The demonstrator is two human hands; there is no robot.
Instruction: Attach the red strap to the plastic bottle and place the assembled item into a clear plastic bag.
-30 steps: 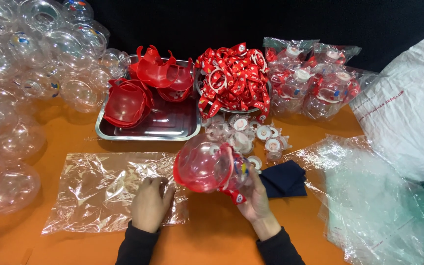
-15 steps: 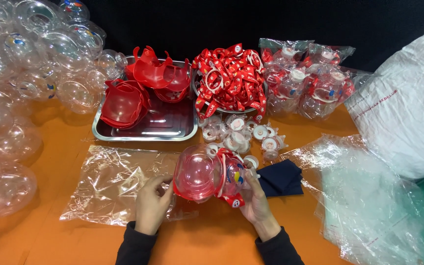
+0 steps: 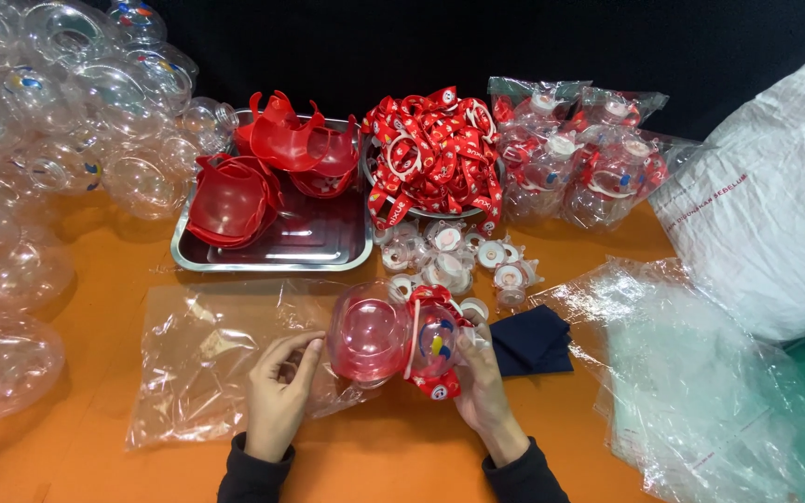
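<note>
Both hands (image 3: 379,391) grip a clear bottle (image 3: 393,335); steel tray (image 3: 272,256) holds red shells (image 3: 235,200).

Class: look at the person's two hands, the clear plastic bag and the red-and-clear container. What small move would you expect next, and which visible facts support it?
Probably sliding the container leftward into the clear bag. The right hand holds it by its strap-wrapped end, its rounded red end points at the bag, and the left hand already pinches the bag's near edge beside it.
</note>
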